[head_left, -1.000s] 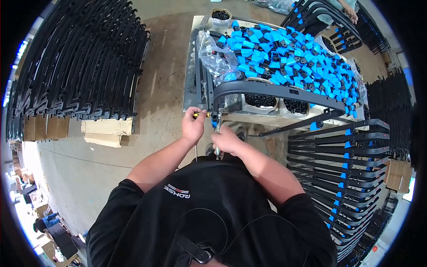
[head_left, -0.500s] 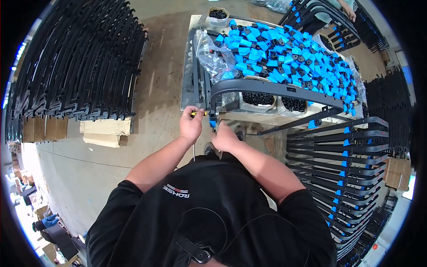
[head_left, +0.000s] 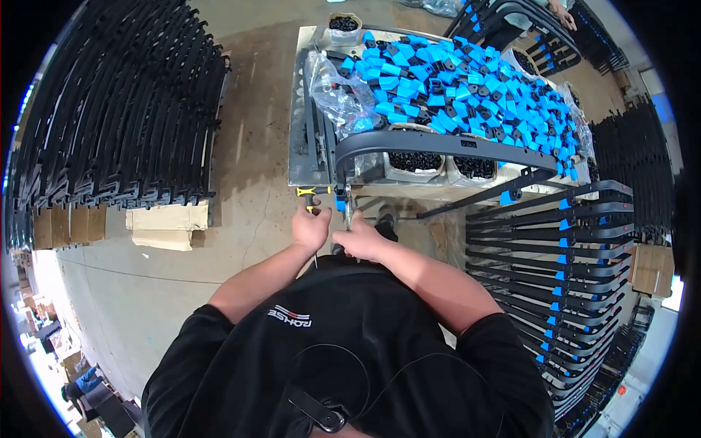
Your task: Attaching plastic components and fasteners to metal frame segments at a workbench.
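We are holding a T-handle (head_left: 309,198) in our left hand (head_left: 310,228) – the fingers are curling around its stem, the yellow crosspiece is sticking out on the far side and a thin shaft is showing on the near side. Our right hand (head_left: 359,238) is gripping a metal tool (head_left: 349,212) in bent fingers, its far end pointing at the left end of the black bar (head_left: 438,144). We cannot tell whether that tool is touching the bar, nor how tightly the partly hidden fingers are closing.

The bar is stretching along the near side of the tabletop (head_left: 308,177), curving down at its left end, where a blue tip (head_left: 340,204) is sitting just beyond our hands, between the two tools. At its right end a straight leg (head_left: 467,204) is slanting back toward the left.

Behind the bar, blue caps (head_left: 467,95) are lying in a heap, with a clear bag (head_left: 339,102) resting at their left. Tubs of black parts (head_left: 415,160) are standing between heap and bar.

To the left, black frames (head_left: 131,109) are standing in dense rows; to the right, more frames (head_left: 595,188) with blue pieces are lying stacked. At the far right a co-worker's hand (head_left: 562,14) is showing near other frames.
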Available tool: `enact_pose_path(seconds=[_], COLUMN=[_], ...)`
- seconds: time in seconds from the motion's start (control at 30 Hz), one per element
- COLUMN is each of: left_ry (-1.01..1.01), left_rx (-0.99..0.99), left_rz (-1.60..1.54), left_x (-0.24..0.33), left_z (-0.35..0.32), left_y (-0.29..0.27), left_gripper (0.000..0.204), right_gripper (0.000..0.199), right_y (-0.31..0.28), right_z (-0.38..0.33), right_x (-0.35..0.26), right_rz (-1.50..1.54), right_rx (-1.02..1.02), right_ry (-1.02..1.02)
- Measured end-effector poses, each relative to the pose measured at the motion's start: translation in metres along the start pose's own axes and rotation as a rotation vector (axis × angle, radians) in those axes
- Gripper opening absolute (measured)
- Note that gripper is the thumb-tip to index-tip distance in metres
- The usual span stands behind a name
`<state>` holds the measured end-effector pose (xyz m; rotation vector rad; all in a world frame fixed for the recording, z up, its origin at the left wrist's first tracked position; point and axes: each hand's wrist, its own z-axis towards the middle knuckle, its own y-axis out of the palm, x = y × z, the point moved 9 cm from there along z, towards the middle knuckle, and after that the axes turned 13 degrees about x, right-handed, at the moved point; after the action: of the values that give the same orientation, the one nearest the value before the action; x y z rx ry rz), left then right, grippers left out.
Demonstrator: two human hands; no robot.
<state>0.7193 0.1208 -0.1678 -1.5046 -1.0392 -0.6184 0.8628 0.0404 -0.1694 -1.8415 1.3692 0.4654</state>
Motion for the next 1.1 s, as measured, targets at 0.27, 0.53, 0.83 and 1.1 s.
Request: enact_pose_path(seconds=[0.27, 0.53, 0.83, 1.1], left_ry=[0.189, -0.342, -0.655, 0.265], left_rx=[0.033, -0.3, -0.128, -0.343], left_rz=[0.087, -0.414, -0.568, -0.201], left_x=[-0.005, 0.012, -0.01, 0.094], left_z=[0.014, 0.009, 0.026, -0.04], left_y=[0.016, 0.021, -0.014, -0.021], left_gripper=[0.029, 0.019, 0.018, 0.015], right_gripper=[0.067, 0.023, 0.022, 0.063], right_y=[-0.003, -0.047, -0.139, -0.207], right_z=[0.006, 0.016, -0.065, -0.1], right_x=[0.007, 0.039, 0.14, 0.162], right_rz=[0.05, 0.348, 0.777, 0.175], right_rx=[0.112, 0.498, 0.619, 0.81], right_ry=[-0.002, -0.036, 0.201, -0.152])
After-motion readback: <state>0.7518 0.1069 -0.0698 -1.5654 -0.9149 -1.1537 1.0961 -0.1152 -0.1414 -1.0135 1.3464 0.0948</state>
